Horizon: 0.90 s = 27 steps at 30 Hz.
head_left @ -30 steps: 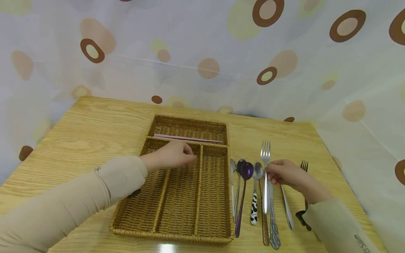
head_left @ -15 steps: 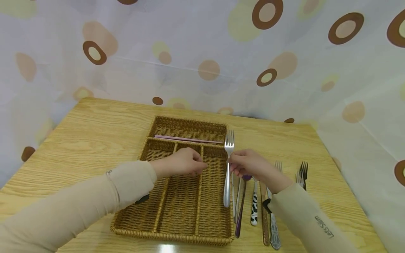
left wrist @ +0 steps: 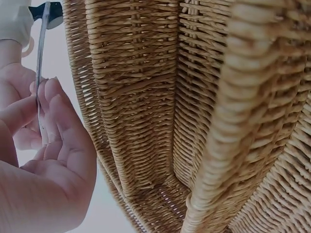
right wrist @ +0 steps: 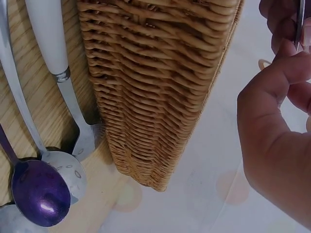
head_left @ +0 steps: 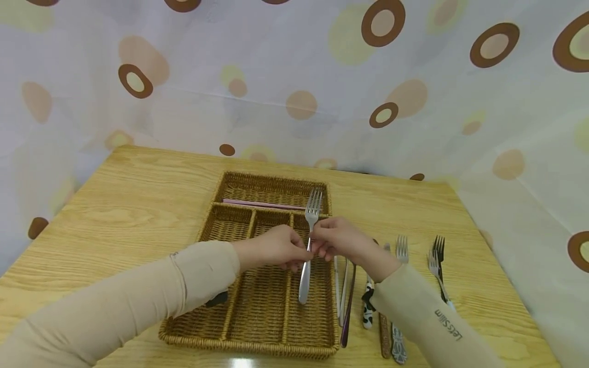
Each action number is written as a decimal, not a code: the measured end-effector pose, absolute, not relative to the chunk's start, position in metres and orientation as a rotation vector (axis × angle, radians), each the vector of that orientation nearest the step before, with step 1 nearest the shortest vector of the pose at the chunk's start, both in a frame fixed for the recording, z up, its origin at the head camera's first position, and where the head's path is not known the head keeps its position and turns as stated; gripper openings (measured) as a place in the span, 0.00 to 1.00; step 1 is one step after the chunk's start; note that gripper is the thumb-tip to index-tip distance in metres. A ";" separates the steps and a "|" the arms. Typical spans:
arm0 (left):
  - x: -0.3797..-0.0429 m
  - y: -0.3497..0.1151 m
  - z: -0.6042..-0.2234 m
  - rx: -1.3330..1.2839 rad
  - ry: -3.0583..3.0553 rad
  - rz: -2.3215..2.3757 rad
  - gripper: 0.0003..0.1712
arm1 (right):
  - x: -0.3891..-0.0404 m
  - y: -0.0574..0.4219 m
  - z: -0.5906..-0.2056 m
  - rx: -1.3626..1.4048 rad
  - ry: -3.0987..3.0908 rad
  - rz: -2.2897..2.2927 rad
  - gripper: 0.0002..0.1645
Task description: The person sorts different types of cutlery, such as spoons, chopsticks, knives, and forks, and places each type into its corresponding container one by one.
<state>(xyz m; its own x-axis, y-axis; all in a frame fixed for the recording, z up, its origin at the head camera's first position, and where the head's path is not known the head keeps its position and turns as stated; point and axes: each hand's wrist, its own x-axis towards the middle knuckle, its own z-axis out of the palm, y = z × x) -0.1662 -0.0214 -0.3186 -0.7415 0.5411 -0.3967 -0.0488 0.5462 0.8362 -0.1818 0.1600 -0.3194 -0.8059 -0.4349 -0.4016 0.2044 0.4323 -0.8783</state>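
Note:
A silver fork [head_left: 304,286] is held tines-up and slightly tilted above the right-hand long compartment of a wicker tray [head_left: 248,348]. My right hand [head_left: 342,239] pinches it just below the head. Lower on the handle, the thumb and fingers of my left hand [head_left: 278,246] grip it too. From the left wrist, the fork [left wrist: 43,39] appears edge-on between both hands. The tray's back compartment contains pink chopsticks [head_left: 262,205]; their right end is hidden behind the fork. My left forearm covers part of the left compartment.
Right of the tray lie spoons, including a purple spoon [right wrist: 41,191], and a cow-patterned handle [head_left: 367,318]. Beyond are a brown handle [head_left: 385,337], an ornate silver handle [head_left: 399,347], a silver fork [head_left: 402,249] and a black fork [head_left: 439,248]. A spotted cloth [head_left: 257,122] hangs behind the table.
My right hand has carried the fork left from the cutlery row to above the tray. My left hand has moved right and taken hold of its handle.

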 end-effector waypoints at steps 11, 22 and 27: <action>-0.170 -0.066 -0.316 0.307 2.122 1.208 0.09 | -0.182 0.176 -0.319 -0.130 2.176 -1.349 0.17; -0.142 -0.143 -0.322 0.204 2.140 1.186 0.12 | -0.178 0.215 -0.316 -0.091 2.193 -1.356 0.17; -0.133 -0.156 -0.330 0.107 2.106 1.219 0.13 | -0.179 0.230 -0.316 -0.072 2.214 -1.331 0.21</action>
<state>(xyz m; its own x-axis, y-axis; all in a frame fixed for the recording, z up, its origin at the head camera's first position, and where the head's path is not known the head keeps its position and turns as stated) -0.1329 -0.1560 -0.3297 -0.7580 0.3915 -0.5217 -0.2574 0.5554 0.7907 -0.1792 0.2301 -0.3162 -0.8475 -0.3163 -0.4263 0.2280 0.5083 -0.8305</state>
